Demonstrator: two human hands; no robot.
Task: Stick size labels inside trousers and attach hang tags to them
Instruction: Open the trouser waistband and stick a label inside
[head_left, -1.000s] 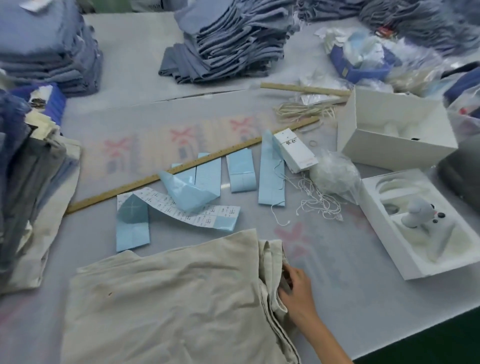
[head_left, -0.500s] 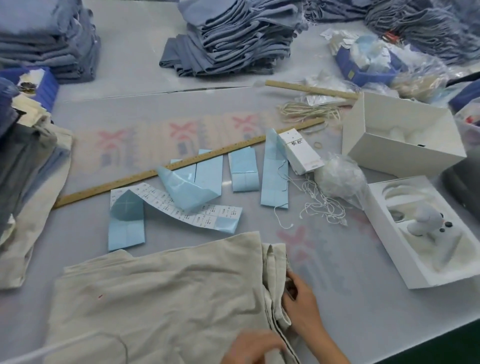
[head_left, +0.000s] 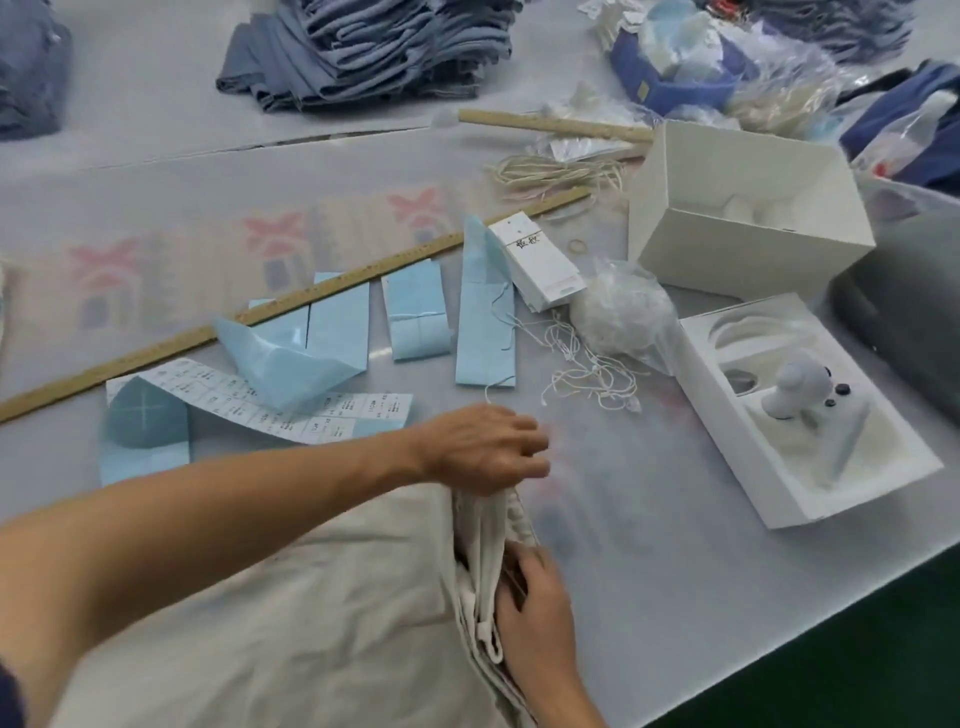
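Note:
Beige trousers (head_left: 311, 597) lie folded at the near edge of the table, waistband to the right. My left hand (head_left: 483, 449) reaches across them and grips the top of the waistband (head_left: 483, 530). My right hand (head_left: 535, 608) holds the waistband lower down, fingers tucked into its folds. A strip of white size labels (head_left: 234, 397) on blue backing lies just beyond the trousers. A stack of white hang tags (head_left: 537, 262) sits further back, with loose white strings (head_left: 587, 369) beside it.
Blue backing sheets (head_left: 415, 317) and a long wooden ruler (head_left: 291, 306) lie mid-table. Two open white boxes (head_left: 748, 208) (head_left: 810, 415) stand at the right, one holding a small white device. Stacks of blue trousers (head_left: 363, 47) fill the back. The table edge (head_left: 831, 618) runs at the lower right.
My left arm has come in from the lower left and its hand has moved up to grip the top of the waistband. My right hand stays at the waistband.

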